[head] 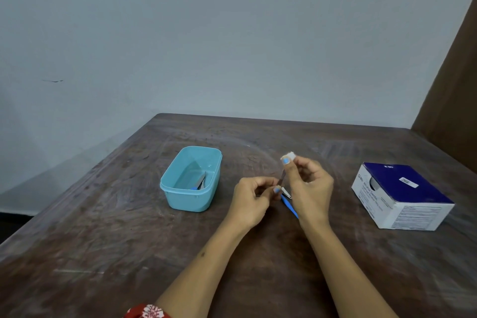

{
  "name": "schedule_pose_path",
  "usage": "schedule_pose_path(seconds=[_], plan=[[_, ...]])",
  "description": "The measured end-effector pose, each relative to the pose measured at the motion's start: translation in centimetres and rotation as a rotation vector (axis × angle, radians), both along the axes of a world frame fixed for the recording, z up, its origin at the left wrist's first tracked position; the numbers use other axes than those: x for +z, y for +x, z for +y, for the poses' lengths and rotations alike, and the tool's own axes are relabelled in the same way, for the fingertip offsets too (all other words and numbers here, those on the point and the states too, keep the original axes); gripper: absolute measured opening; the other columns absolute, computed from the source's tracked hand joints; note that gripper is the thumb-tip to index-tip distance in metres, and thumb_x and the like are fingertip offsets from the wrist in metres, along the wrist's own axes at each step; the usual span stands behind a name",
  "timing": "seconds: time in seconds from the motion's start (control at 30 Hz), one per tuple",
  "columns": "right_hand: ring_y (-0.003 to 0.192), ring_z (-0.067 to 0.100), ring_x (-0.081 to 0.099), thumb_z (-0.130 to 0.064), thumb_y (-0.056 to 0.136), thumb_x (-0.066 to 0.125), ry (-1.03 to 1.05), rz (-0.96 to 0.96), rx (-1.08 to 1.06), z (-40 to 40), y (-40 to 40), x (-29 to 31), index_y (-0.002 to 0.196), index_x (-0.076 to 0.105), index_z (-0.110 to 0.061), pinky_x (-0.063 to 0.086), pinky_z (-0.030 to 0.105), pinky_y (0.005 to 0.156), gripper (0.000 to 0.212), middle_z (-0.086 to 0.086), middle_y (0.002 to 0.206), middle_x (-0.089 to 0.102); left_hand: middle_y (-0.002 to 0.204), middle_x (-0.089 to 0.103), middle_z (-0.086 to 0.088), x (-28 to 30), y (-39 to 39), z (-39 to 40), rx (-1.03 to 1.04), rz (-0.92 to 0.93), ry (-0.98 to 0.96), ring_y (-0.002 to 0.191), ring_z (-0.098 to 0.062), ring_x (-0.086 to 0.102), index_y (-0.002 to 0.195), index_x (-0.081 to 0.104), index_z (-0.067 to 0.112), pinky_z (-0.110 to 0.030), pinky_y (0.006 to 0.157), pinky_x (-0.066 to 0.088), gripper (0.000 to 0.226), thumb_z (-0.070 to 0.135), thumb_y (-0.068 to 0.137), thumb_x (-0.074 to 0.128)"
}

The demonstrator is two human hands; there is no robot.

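Note:
My left hand point(251, 199) pinches the lower end of a thin metal tool point(282, 177) and holds it upright above the table. My right hand point(311, 184) pinches a small white swab point(289, 155) between thumb and fingers, just above the tool's upper end. Whether the swab touches the tool I cannot tell. Under my hands a blue-handled tool point(291, 208) and a small silver metal piece point(286, 193) lie on the wooden table point(129, 240).
A teal plastic tub point(175, 196) stands to the left of my hands with a few metal tools point(201, 181) inside. A blue and white box of alcohol swabs point(402, 196) sits at the right. A wall runs behind the table, and a brown panel rises at the far right.

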State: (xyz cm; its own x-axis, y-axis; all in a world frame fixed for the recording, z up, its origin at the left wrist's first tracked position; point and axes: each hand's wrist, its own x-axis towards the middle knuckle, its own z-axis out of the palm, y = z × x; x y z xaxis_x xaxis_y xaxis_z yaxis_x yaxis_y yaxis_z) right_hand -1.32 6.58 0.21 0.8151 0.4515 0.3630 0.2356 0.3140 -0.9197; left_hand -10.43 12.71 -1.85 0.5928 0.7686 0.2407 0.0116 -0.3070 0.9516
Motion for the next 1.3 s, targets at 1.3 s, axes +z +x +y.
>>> schedule_pose_path(seconds=[1.3], plan=[[0.078, 0.011, 0.050, -0.011, 0.075, 0.076, -0.283, -0.796, -0.129, 0.1, 0.1, -1.3, 0.088, 0.072, -0.007, 0.034, 0.003, 0.069, 0.014, 0.004, 0.080, 0.059, 0.086, 0.072, 0.003, 2.1, -1.2, -0.7, 0.367, -0.220, 0.417, 0.082, -0.001, 0.065, 0.094, 0.072, 0.008, -0.007, 0.070, 0.047, 0.012, 0.008, 0.087, 0.063]])
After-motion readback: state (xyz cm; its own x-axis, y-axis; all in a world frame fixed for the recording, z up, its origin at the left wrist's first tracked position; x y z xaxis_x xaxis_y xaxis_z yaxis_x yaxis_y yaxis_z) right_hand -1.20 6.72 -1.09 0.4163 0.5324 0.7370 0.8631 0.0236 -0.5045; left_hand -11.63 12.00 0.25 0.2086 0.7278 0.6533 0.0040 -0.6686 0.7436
